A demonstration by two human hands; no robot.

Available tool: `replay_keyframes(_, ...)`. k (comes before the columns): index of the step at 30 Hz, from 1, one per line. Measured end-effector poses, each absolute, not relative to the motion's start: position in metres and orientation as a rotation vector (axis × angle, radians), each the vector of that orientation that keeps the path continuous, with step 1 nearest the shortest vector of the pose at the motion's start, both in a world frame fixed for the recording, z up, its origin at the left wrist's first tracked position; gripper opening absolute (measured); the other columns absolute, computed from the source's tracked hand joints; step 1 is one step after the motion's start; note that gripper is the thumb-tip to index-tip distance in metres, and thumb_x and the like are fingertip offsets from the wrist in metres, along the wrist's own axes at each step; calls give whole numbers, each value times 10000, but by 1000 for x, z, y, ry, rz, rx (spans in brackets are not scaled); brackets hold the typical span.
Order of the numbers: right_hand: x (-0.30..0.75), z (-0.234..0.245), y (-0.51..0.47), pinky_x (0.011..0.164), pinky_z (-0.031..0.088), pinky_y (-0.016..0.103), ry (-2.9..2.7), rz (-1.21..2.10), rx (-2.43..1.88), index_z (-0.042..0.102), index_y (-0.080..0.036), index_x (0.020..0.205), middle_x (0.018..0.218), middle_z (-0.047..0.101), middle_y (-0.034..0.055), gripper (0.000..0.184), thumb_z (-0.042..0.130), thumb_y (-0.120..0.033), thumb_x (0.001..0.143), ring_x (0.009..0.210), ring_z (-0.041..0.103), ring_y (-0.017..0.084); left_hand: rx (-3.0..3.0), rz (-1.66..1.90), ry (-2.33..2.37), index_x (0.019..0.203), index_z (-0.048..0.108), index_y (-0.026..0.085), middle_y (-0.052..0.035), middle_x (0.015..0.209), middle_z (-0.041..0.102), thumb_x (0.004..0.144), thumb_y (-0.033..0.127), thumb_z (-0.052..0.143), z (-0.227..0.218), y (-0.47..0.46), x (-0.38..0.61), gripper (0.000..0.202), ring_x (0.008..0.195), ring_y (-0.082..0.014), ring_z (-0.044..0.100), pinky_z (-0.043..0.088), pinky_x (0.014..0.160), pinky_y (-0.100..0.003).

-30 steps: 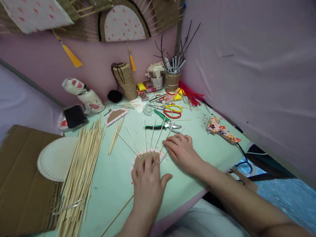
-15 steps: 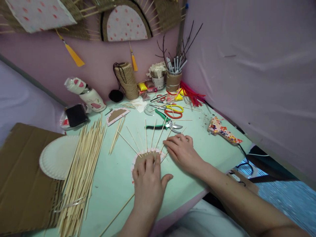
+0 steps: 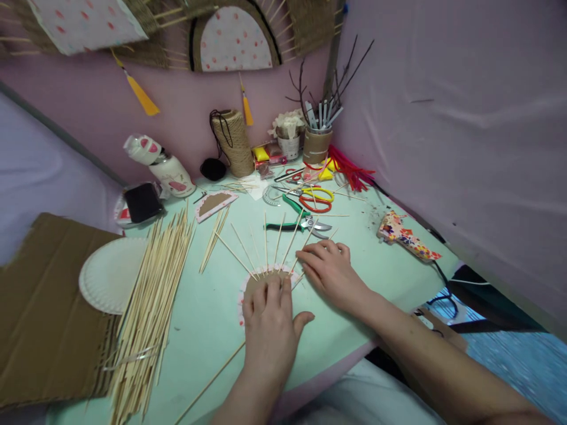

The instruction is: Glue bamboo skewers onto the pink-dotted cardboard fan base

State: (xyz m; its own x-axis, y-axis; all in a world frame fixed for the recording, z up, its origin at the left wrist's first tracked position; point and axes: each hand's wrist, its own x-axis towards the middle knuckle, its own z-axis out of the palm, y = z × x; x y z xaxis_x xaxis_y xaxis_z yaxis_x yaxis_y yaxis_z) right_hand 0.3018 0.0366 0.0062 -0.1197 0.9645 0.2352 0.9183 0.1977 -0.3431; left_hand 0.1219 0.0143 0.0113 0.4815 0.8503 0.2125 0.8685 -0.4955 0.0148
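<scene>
My left hand (image 3: pixel 271 316) lies flat with fingers stretched over a brown cardboard half-disc (image 3: pixel 254 287) that has a pink-and-white spotted edge. Its thumb points out to the right. Thin bamboo skewers (image 3: pixel 266 245) fan outward from the half-disc's curved edge. At the right side of the fan, my right hand (image 3: pixel 330 273) rests low on the table with bent fingers closed at a bamboo skewer (image 3: pixel 299 277) that runs partly beneath it. The exact fingertip contact is hidden. A longer stick (image 3: pixel 210 383) extends from under my left hand toward the front.
Left stand a skewer bundle (image 3: pixel 148 313), paper plate (image 3: pixel 108 277) and cardboard sheet (image 3: pixel 48 319). Behind are a second half-disc (image 3: pixel 215 204), green-handled pruners (image 3: pixel 295 226), scissors (image 3: pixel 316 203) and twine (image 3: pixel 234 144). A patterned glue gun (image 3: pixel 407 236) with a cord lies right.
The whole view has shifted slightly, so things appear a little further right. Both hands keep nearly the same places relative to the half-disc and skewers.
</scene>
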Motion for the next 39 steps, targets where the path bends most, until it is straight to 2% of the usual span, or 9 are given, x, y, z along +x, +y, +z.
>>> replay_keyframes(10, 301, 10, 37, 900, 265, 430, -2076, 210, -1789, 636, -234, 1165, 1174, 663, 57, 250, 458, -263, 992, 1095, 464, 254, -2619, -326, -1535, 1333, 565, 185, -112, 1197, 638, 742, 495, 770, 14, 14, 124, 698, 1202, -370, 474, 466, 916, -507)
replay_keyframes(22, 308, 14, 40, 932, 279, 466, -2023, 170, -1745, 644, -226, 1185, 1199, 663, 87, 276, 452, -282, 995, 1132, 477, 273, -2659, -417, -1592, 1358, 520, 207, -129, 1207, 604, 770, 464, 759, 11, 14, 122, 685, 1194, -361, 497, 461, 925, -510)
replay_keyframes(26, 315, 22, 58, 927, 314, 455, -2037, 221, -1641, 658, -229, 1141, 1183, 666, 89, 239, 488, -289, 984, 1118, 503, 267, -2674, -473, -1592, 1356, 514, 196, -134, 1231, 598, 766, 451, 767, 13, 13, 122, 691, 1176, -344, 511, 458, 929, -514)
replay_keyframes(32, 316, 34, 100, 822, 431, 317, -2261, 547, -1339, 658, -185, 993, 1084, 653, 83, 124, 550, -210, 937, 958, 599, 188, -2701, -548, -1554, 1292, 551, 185, -131, 1229, 614, 784, 420, 757, 13, 14, 120, 596, 1161, -339, 520, 456, 900, -513)
replay_keyframes(39, 303, 45, 118, 740, 403, 260, -2478, 701, -1381, 663, -160, 880, 978, 626, 55, 59, 612, -133, 871, 849, 580, 160, -2617, -681, -1667, 1144, 594, 172, -134, 1229, 611, 865, 321, 664, 15, 16, 113, 324, 1139, -311, 533, 455, 863, -457)
